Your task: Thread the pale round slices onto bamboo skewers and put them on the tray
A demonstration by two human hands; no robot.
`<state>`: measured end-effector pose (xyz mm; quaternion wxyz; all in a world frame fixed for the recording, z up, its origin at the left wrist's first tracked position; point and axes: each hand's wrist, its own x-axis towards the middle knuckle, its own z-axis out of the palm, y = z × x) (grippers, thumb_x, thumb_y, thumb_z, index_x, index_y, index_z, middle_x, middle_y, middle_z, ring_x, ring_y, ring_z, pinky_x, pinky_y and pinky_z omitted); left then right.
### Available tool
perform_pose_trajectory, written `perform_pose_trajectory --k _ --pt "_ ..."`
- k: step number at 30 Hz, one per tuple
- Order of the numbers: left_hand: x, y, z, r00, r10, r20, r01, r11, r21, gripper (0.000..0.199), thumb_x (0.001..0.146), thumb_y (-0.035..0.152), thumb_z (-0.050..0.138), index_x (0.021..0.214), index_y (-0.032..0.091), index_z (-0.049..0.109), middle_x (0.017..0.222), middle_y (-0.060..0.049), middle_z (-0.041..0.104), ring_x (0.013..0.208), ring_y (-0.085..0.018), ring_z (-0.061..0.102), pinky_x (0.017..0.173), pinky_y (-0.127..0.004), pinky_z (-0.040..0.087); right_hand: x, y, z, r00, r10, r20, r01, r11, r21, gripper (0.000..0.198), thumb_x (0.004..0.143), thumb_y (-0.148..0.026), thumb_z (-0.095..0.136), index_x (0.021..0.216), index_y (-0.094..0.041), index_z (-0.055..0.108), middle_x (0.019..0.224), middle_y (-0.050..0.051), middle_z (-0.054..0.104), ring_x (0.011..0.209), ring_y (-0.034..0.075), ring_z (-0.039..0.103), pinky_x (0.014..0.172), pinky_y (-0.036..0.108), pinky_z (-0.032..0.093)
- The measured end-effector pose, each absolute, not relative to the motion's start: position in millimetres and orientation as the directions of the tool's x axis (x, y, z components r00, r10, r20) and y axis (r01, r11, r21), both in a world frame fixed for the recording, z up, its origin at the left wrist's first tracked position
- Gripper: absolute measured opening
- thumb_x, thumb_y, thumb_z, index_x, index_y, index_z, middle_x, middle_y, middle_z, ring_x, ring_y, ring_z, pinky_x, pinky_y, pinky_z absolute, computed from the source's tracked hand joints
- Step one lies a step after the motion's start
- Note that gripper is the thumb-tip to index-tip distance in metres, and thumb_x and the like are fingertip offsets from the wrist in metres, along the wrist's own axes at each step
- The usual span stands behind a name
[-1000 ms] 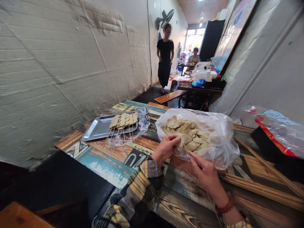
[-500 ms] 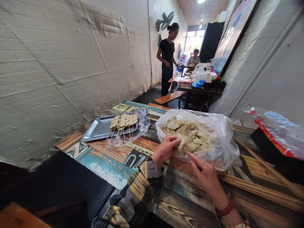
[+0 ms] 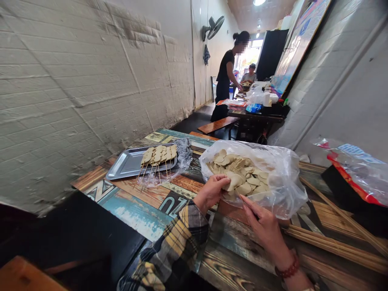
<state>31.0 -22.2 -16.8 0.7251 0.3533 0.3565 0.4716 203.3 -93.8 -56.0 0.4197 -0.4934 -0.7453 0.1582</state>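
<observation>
My left hand (image 3: 214, 189) is closed on the edge of a thin, pale beige food slice (image 3: 234, 180), just in front of the bag. In my right hand (image 3: 264, 223) a thin wooden skewer (image 3: 238, 194) is pinched, its upper end at the slice's lower edge; I cannot tell whether it has pierced it. Behind both hands lies an open clear plastic bag (image 3: 285, 182) with a heap of similar slices (image 3: 236, 163). To the left, several loaded skewers (image 3: 159, 155) rest on a metal tray (image 3: 124, 161), their bare sticks poking over its near edge.
Bundles of bare skewers (image 3: 330, 244) lie on the patterned wooden table (image 3: 130, 210) at right. Beyond them is a black box (image 3: 342, 188) with red-edged plastic packaging. Crumpled plastic (image 3: 183, 153) sits by the tray. Farther back, one person (image 3: 226, 76) stands and another (image 3: 249, 76) sits.
The standing person has stepped right and now leans over the far table, arm reaching down. My hands keep nearly the same pose on the slice and skewer; the view has shifted slightly.
</observation>
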Motion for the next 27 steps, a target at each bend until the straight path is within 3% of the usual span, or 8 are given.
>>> perform_pose_trajectory --k 27 --pt "30.0 -22.0 -20.5 0.289 0.94 -0.184 -0.39 0.291 0.874 0.032 0.053 0.036 0.081 0.061 0.012 0.061 0.054 0.003 0.05 0.047 -0.005 0.042 0.046 -0.019 0.032 205.0 -94.5 -57.3 -0.152 0.873 0.463 0.602 0.454 -0.657 0.034 0.094 -0.031 0.045 0.119 -0.022 0.066 0.115 0.006 0.07 0.102 0.022 0.068 0.09 0.039 0.056"
